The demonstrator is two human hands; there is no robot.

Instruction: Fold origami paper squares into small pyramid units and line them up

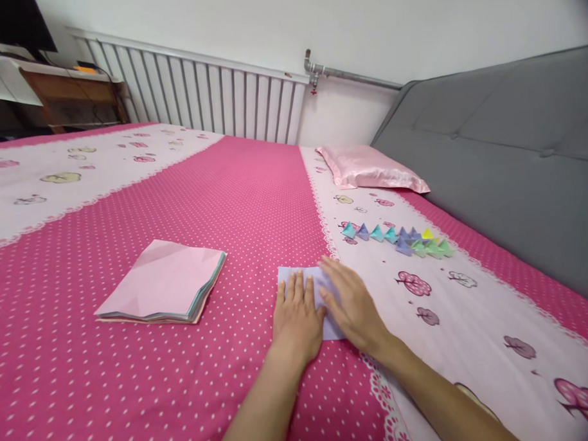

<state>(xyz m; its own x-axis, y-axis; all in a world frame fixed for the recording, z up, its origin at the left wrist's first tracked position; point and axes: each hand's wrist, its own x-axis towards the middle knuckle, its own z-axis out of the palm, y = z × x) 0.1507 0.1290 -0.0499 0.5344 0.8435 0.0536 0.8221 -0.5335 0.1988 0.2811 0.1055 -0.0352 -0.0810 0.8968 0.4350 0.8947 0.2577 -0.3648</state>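
A pale lavender sheet of paper [332, 330] lies on the pink dotted bedspread, partly covered by both hands. My left hand [298, 317] rests flat on its left part with the fingers stretched forward. Over the right part is my right hand [352, 305], its fingers extended and slightly blurred; whether the fingertips touch the paper I cannot tell. To the left sits a stack of square paper [163, 280] with a pink sheet on top and blue-green edges below. Several small folded paper pieces [391, 234] in teal, purple, green and yellow stand in rows at the right.
A pink satin pillow [369, 166] lies near the grey headboard [503, 136]. Behind the bed, a white radiator [197, 89] and a pipe [356, 75] run along the wall. A desk [72, 87] with a dark monitor [14, 24] stands at the far left.
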